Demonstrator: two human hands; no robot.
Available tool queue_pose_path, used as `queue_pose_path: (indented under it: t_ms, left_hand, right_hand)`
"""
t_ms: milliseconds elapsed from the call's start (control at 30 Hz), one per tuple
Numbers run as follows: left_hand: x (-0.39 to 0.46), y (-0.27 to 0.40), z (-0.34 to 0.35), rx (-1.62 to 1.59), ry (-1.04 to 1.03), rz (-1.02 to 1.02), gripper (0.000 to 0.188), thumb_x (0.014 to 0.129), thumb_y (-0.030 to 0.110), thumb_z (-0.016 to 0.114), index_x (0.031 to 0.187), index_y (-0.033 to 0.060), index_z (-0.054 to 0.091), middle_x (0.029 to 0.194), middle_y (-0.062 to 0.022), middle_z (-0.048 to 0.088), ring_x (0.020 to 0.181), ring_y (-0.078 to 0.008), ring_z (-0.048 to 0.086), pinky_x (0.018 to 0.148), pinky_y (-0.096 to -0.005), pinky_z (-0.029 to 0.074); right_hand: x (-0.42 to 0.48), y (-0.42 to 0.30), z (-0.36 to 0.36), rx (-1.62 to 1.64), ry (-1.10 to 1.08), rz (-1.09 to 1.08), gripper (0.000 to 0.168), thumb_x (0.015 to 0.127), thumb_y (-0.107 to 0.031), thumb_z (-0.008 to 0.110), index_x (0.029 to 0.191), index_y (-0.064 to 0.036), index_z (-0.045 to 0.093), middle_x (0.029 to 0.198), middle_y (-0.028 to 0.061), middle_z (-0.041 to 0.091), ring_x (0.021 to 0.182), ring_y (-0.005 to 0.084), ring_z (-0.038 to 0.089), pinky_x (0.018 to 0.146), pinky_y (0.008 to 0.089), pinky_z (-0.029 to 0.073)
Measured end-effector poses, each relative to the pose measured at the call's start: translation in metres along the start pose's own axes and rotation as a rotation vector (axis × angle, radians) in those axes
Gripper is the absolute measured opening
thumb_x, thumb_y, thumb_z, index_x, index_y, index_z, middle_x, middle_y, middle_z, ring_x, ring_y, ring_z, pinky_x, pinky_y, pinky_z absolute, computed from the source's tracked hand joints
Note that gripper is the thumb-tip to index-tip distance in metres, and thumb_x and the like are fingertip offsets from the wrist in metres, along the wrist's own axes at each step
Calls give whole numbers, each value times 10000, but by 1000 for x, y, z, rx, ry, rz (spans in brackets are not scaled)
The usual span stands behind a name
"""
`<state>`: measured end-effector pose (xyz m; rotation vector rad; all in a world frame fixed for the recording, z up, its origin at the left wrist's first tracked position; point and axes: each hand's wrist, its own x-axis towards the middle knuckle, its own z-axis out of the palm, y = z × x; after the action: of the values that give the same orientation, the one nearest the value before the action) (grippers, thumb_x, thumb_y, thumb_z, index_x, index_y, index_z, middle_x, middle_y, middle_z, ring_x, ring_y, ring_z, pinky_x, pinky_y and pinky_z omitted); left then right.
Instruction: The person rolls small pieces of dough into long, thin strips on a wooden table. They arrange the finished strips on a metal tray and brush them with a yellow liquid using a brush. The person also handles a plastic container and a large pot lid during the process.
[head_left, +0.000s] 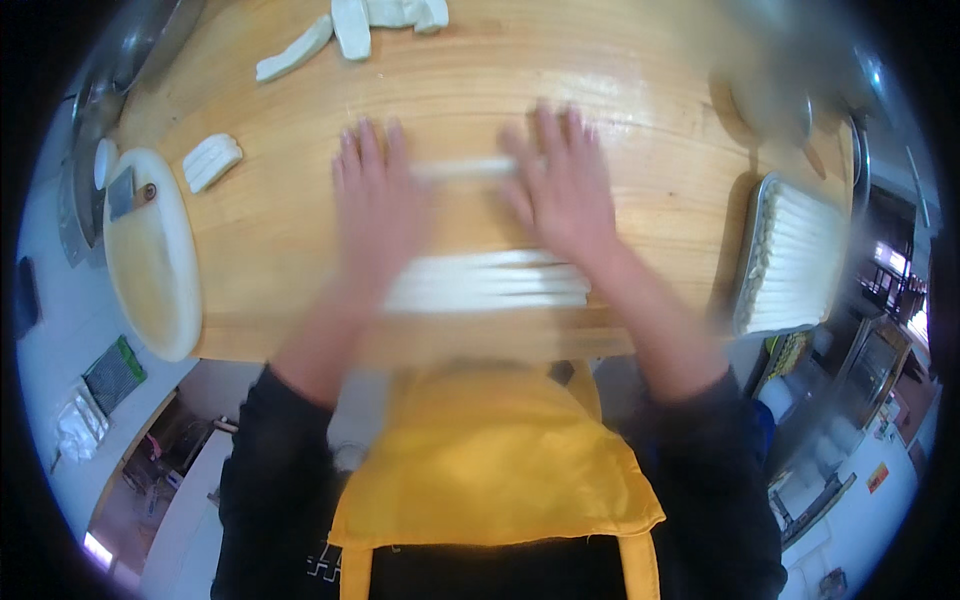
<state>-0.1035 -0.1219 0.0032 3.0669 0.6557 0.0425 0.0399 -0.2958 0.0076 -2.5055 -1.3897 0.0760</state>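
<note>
A thin rope of white dough (466, 168) lies crosswise on the wooden table. My left hand (381, 191) is flat over its left end, and my right hand (561, 184) is over its right end. Both hands are palm down, fingers spread and pointing away from me, and blurred. Whatever of the rope is under the palms is hidden. Nearer to my body, several dough strips (487, 281) lie side by side below my hands. My left wrist and forearm cover their left ends.
A tray (742, 300) holds rows of dough sticks (799, 259) at the right. On the left, a dough scraper (124, 196) rests on a round-ended white board (154, 292), near a small ridged dough piece (212, 161). More dough pieces (351, 28) lie at the far edge. A blurred round object (769, 105) stands far right.
</note>
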Motion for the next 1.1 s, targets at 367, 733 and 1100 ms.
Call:
queue_pose_path:
  t_ms: [367,733,1100]
  left_hand:
    - [-44,-43,-13,-113,-201,62,647,964,259,477,1450,-83,220,1513,-301,200,1413,-429,205,1147,-509,191]
    - [-41,-54,-10,-134,-139,180,628,953,306,500,1415,-71,304,1482,-269,304,1387,-438,249,1134,-536,204]
    - [-72,-44,-31,-164,-312,247,605,966,352,463,1453,26,315,1530,-167,275,1397,-415,240,1132,-551,184]
  right_hand:
    - [-51,-3,-22,-19,-227,-35,803,949,-567,392,1394,99,338,1494,284,273,1419,410,209,1173,472,162]
    - [-56,-12,1,-141,-71,35,673,944,-516,429,1393,-16,397,1477,259,314,1373,481,238,1120,556,204]
    - [-88,-51,-10,-163,-197,-16,611,918,-503,493,1409,-144,445,1479,224,329,1359,489,264,1071,631,236]
